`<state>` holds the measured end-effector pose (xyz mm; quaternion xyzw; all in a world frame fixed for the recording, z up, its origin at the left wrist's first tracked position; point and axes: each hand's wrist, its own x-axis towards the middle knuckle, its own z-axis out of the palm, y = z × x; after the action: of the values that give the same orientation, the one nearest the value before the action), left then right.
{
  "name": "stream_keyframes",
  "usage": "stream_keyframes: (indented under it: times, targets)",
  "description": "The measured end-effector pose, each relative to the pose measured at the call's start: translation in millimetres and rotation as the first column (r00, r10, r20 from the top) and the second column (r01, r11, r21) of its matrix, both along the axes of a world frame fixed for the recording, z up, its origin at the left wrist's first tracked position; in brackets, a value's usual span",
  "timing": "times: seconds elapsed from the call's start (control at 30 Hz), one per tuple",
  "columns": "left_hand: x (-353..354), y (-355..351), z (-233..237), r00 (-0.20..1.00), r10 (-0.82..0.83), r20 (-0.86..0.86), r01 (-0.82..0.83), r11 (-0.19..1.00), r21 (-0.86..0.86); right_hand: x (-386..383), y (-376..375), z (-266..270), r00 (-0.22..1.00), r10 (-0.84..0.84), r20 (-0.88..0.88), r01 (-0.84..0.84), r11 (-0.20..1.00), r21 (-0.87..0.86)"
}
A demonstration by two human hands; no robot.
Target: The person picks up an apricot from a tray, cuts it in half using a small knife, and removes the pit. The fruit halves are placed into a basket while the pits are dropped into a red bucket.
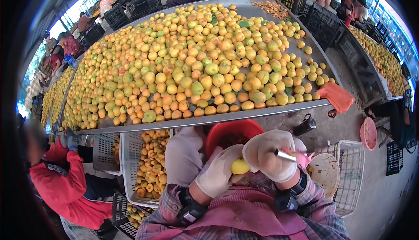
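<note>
"While the bench (205, 121) fills the far side, how's each grip?"

"Your left grip (219, 170) pinches the yellow fruit (239, 167), near side: probably light, firm, bruisable; hold its sides. Your right grip (267, 155) closes round the metal tool (286, 155)."

Fruit (196, 56) on table (209, 121); bowl (214, 136) below near edge; fruit-filled crate (130, 152) left; basin (326, 170) right, perhaps in second crate (350, 181).
</note>
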<state>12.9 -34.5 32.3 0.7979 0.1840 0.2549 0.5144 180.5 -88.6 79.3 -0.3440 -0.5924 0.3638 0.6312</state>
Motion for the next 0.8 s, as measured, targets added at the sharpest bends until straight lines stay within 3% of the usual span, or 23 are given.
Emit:
stream_keyframes:
  times: [0.03,0.07,0.1,0.13,0.17,0.2,0.23,0.3,0.33,0.37,0.43,0.47,0.5,0.6,0.63,0.67,0.7,0.73,0.77,0.8]
  targets:
    - [0.1,5.4,4.7,0.998,-0.063,-0.001,0.063,0.995,0.084,-1.2,-1.3,-6.0,0.961,-0.003,-0.278,-0.042,0.987,-0.158]
    - [0.0,7.1,6.7,0.992,-0.125,-0.008,0.124,0.979,0.164,-2.8,-4.2,-12.4,0.846,-0.052,-0.531,-0.127,0.947,-0.294]
    - [0.0,4.9,3.3,0.992,-0.126,-0.009,0.126,0.979,0.162,-3.3,-8.4,-19.0,0.845,-0.053,-0.532,-0.126,0.947,-0.296]
    - [-0.3,2.4,-2.1,0.999,-0.037,0.011,0.033,0.972,0.233,-5.2,-10.4,-18.5,0.96,-0.142,-0.242,0.056,0.942,-0.332]
    - [0.3,1.9,-4.2,0.998,0.051,0.036,-0.06,0.952,0.302,-6.6,-9.1,-14.6,0.971,-0.228,0.069,0.238,0.921,-0.308]
    - [1.1,2.5,-3.9,0.998,0.051,0.034,-0.059,0.951,0.303,-1.4,-9.9,-4.1,0.985,-0.136,0.102,0.144,0.987,-0.076]
    - [1.5,1.9,-2.6,0.999,0.01,0.032,-0.019,0.958,0.285,-1.1,-4.4,-4.5,0.986,-0.138,0.097,0.146,0.986,-0.08]
    - [0.8,-0.3,-7.1,0.999,-0.032,0.03,0.023,0.964,0.265,-1.5,4.4,-6.4,0.917,-0.245,0.314,0.214,0.968,0.129]
    - [-0.7,-1.1,-17.7,0.999,0.003,-0.046,0.01,0.962,0.274,-2.3,6.9,-0.3,0.791,-0.393,0.469,0.247,0.906,0.343]
    - [-1.1,-1.7,-26.9,0.992,0.039,-0.12,-0.003,0.959,0.283,-2.2,9.0,-3.8,0.789,-0.398,0.468,0.253,0.905,0.344]
    - [-0.6,-1.9,-37.8,0.987,0.032,-0.158,0.004,0.974,0.225,-2.0,13.5,-15.1,0.749,-0.248,0.615,0.217,0.968,0.127]
    - [-1.4,-2.1,-42.6,0.98,0.027,-0.197,0.006,0.986,0.167,-5.2,12.1,-16.0,0.943,-0.003,0.332,0.122,0.933,-0.338]
    - [-1.5,-3.6,-47.3,0.98,0.026,-0.198,0.007,0.986,0.166,-10.1,12.0,-19.2,0.943,-0.003,0.331,0.122,0.933,-0.339]
    - [2.2,-14.6,-65.2,0.985,0.152,-0.086,-0.137,0.977,0.162,-22.6,15.5,-26.0,0.989,-0.115,0.089,0.142,0.903,-0.406]
    - [4.5,-20.6,-71.2,0.972,0.232,-0.042,-0.231,0.903,-0.363,-22.2,13.8,-27.1,0.989,-0.116,0.088,0.142,0.902,-0.409]
    - [5.6,-23.8,-74.9,0.946,0.321,-0.045,-0.231,0.572,-0.787,-21.2,12.0,-28.4,0.983,-0.078,0.169,0.136,0.92,-0.367]
    - [4.1,-23.0,-76.1,0.946,0.32,-0.044,-0.23,0.572,-0.787,-20.8,10.6,-28.8,0.967,-0.045,0.25,0.127,0.938,-0.323]
    - [2.1,-20.3,-72.3,0.969,0.208,-0.133,-0.247,0.794,-0.555,-25.9,6.7,-29.5,0.965,-0.094,0.244,0.159,0.951,-0.266]
    - [-0.4,-18.1,-69.7,0.96,0.126,-0.251,-0.195,0.941,-0.276,-27.5,3.0,-35.6,0.965,-0.093,0.246,0.159,0.951,-0.266]
    - [-2.5,-16.9,-68.9,0.953,0.131,-0.275,-0.198,0.952,-0.232,-27.8,0.5,-45.3,0.979,-0.084,0.188,0.123,0.971,-0.205]
